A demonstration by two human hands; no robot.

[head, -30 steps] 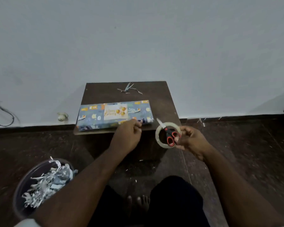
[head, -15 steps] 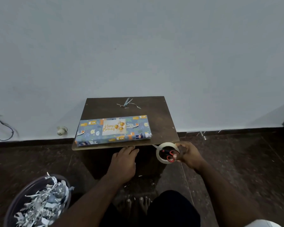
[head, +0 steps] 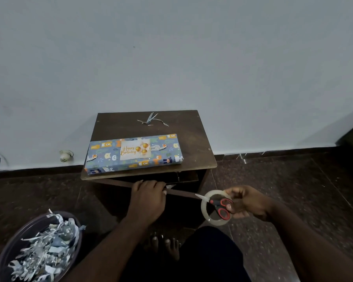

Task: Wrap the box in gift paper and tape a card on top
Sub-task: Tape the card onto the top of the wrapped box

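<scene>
While the wrapped box is lying carded on the cabinet, the left hand is gripping the drawer edge, the right hand clutching tape roll and scissors; crowded fingers risk dropping either.

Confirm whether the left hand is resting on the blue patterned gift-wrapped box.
No: the left hand grips the dark wooden table's drawer edge, below the box.

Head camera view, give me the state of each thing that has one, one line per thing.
Box: wrapped, lying flat on the table.
Card: on top of the box.
Drawer: pulled open.
Left hand: gripping the drawer's front edge.
Right hand: holding tape roll and scissors.
Scissors: blades closed.
Bin: filled with paper scraps.
</scene>
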